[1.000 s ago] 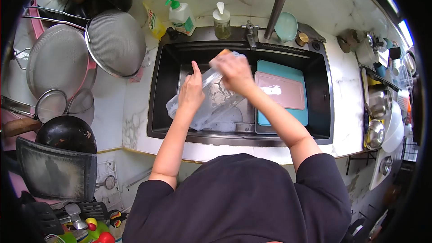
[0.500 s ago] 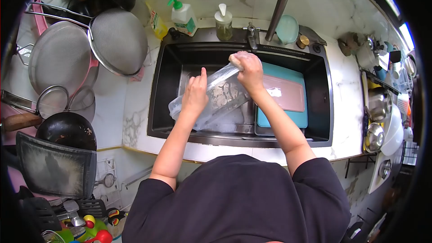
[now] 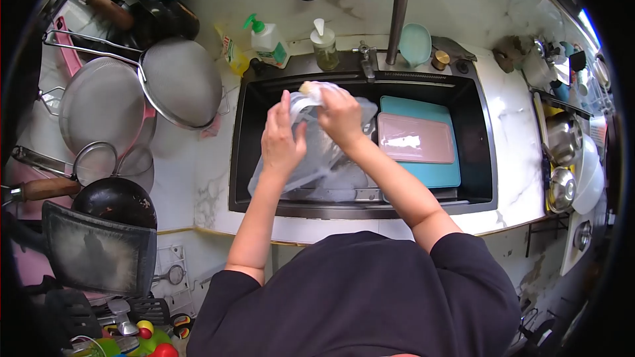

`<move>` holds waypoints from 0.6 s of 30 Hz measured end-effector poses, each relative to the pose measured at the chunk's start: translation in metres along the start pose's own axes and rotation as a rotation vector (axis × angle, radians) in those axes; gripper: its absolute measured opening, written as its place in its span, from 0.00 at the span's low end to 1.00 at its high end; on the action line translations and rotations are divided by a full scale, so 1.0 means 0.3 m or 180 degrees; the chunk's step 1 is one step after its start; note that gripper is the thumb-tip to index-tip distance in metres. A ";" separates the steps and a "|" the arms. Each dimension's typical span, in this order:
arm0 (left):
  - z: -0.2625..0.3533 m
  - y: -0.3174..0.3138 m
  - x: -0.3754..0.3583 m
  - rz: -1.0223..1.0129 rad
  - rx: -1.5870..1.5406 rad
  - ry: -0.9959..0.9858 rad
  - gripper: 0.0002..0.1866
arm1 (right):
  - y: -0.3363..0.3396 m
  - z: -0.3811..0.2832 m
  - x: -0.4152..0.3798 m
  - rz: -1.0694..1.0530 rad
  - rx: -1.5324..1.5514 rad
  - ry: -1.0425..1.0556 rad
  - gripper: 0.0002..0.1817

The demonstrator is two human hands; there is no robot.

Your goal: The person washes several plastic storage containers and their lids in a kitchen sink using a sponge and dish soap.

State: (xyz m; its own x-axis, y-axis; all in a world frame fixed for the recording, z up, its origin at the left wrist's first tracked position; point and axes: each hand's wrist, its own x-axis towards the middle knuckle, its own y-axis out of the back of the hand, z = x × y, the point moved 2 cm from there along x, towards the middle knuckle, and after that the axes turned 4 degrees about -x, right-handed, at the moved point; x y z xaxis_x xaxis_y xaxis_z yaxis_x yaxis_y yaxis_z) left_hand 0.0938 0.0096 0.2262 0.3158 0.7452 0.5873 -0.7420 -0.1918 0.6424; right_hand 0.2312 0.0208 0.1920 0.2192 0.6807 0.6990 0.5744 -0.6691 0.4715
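Note:
A clear plastic container (image 3: pixel 317 149) is tilted up over the dark sink (image 3: pixel 486 145), its upper corner raised towards the faucet. My left hand (image 3: pixel 283 139) steadies its left side, fingers stretched up along the wall and thumb apart; the grip is partly hidden. Closed in my right hand (image 3: pixel 340 116) is a pale, soapy sponge (image 3: pixel 309 88), pressed to the container's upper rim. White suds show on the sponge and near the rim. Right of the hands, a pink rectangular lid (image 3: pixel 417 139) lies on a larger turquoise one (image 3: pixel 436 175) inside the sink.
Behind the sink stand a green-topped pump bottle (image 3: pixel 270 43), a clear soap dispenser (image 3: pixel 325 46) and a curved faucet (image 3: pixel 398 13). Strainers (image 3: pixel 182 82) and a black pan (image 3: pixel 116 201) crowd the left counter. Steel bowls (image 3: pixel 562 188) stand at right.
The container has turned, its raised end coming up nearer the left hand. My right hand with the sponge has moved left and slightly down along the rim. The view has shifted a little.

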 end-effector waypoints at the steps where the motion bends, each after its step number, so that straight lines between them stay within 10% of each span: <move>1: -0.014 0.006 0.009 0.0251 -0.0025 0.0010 0.28 | 0.005 -0.053 0.010 0.0018 -0.0066 0.0329 0.17; 11: -0.180 0.075 -0.186 0.1274 -0.0131 0.0254 0.24 | -0.016 0.249 -0.044 0.0268 -0.0898 0.0603 0.11; 18: -0.104 0.017 -0.096 0.1152 -0.0038 0.0090 0.22 | -0.025 -0.198 -0.045 0.0116 -0.0391 0.1099 0.15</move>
State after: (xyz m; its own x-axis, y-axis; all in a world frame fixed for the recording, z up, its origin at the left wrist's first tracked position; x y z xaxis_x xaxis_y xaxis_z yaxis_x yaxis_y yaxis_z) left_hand 0.0625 0.0069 0.1971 0.0150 0.6478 0.7616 -0.8095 -0.4392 0.3895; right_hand 0.1770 -0.0010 0.2109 -0.0534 0.5290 0.8469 0.4676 -0.7362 0.4893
